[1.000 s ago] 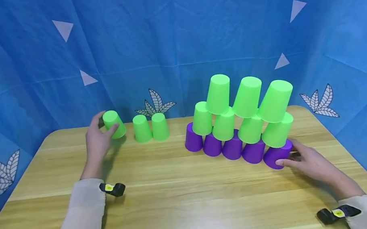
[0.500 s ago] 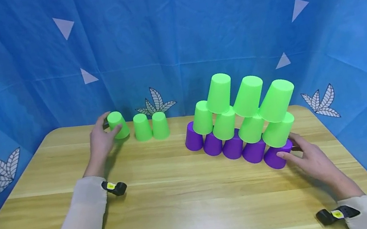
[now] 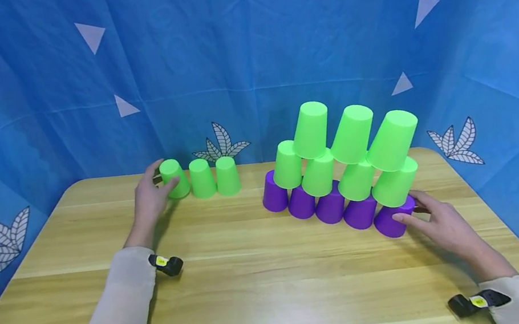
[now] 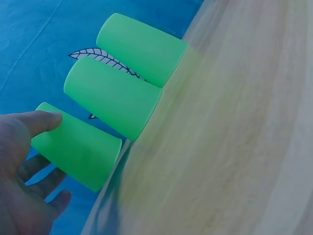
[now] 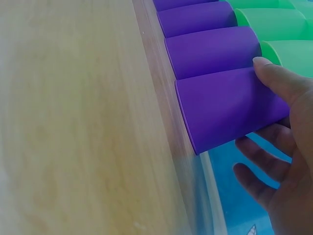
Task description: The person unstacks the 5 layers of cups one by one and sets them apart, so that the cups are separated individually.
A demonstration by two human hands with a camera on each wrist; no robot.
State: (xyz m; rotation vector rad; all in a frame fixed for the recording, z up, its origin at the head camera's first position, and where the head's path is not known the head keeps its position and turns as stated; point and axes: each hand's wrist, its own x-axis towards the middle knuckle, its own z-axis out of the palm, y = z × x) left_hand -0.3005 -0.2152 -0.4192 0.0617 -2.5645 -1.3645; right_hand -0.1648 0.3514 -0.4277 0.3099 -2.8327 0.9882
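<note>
An upside-down green cup (image 3: 175, 179) is pinched between the thumb and fingers of my left hand (image 3: 148, 203), at the back left of the table. It leans slightly, its rim at or just above the wood; I cannot tell which. Two more inverted green cups, a near one (image 4: 113, 98) and a farther one (image 4: 142, 49), stand just to its right. On the right, my right hand (image 3: 447, 228) holds the end purple cup (image 5: 230, 110) of a bottom row, thumb on the front side and fingers behind. Green cups (image 3: 319, 174) are stacked in two rows on the purple ones.
The wooden table (image 3: 243, 304) reaches back to a blue patterned curtain (image 3: 198, 51), which also hangs along both sides. The top row has three green cups (image 3: 352, 134) spaced apart, each resting over the row beneath. Purple cups (image 3: 329, 204) form the base.
My left hand has brought its green cup rightward and lower, closer to the two standing green cups. My right hand stays at the end purple cup, and the stack looks unchanged.
</note>
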